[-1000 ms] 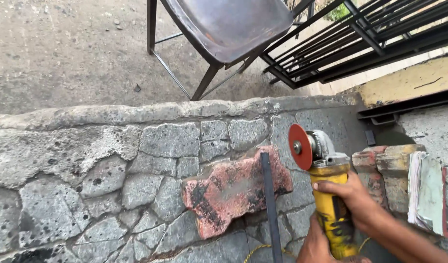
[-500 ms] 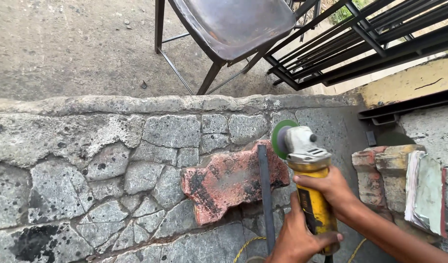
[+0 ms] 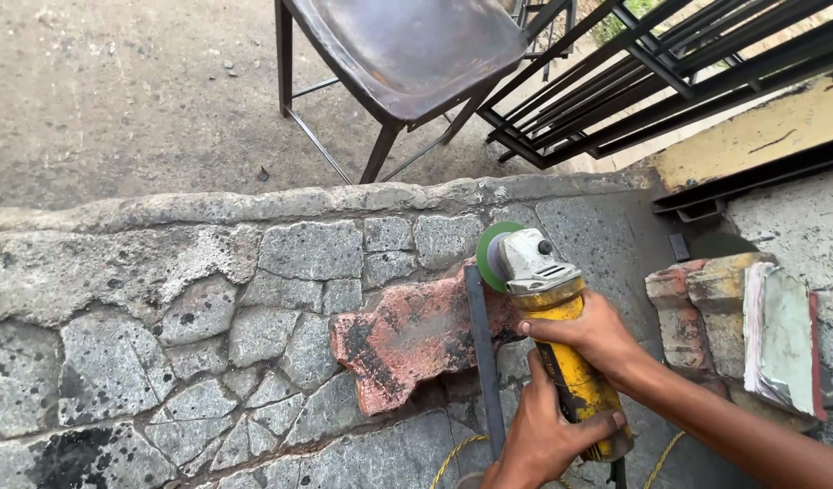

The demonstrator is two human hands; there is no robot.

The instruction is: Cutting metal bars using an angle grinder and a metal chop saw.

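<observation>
Right hand point(image 3: 590, 337) closed round the upper body of the yellow-bodied angle grinder with grey metal head point(image 3: 557, 317), knuckles up, fingers wrapped fully. Left hand point(image 3: 545, 433) closed round the lower end of the same tool, thumb across the yellow casing. Both grips tight; nothing else held.

Grinder's green disc point(image 3: 487, 256) stands on edge at the top end of a thin dark flat metal bar point(image 3: 483, 358). Whether the disc touches the bar cannot be told. The bar lies lengthwise across a broken reddish brick slab point(image 3: 407, 340), which props it off the cracked grey stone surface point(image 3: 208, 308). A yellow cord point(image 3: 453, 457) trails near the bar's lower end.

Judgement on technique: the bar appears unclamped, so the disc should meet it squarely, under light pressure, or the bar may skid on the brick. Keep both wrists in line with the tool body and the cord behind the hands, away from the disc.

Further out: stacked worn bricks with a pale tile point(image 3: 751, 330) at right; dark metal chair point(image 3: 407, 63) and black metal railing frame point(image 3: 670, 72) beyond the surface edge, on bare ground.
</observation>
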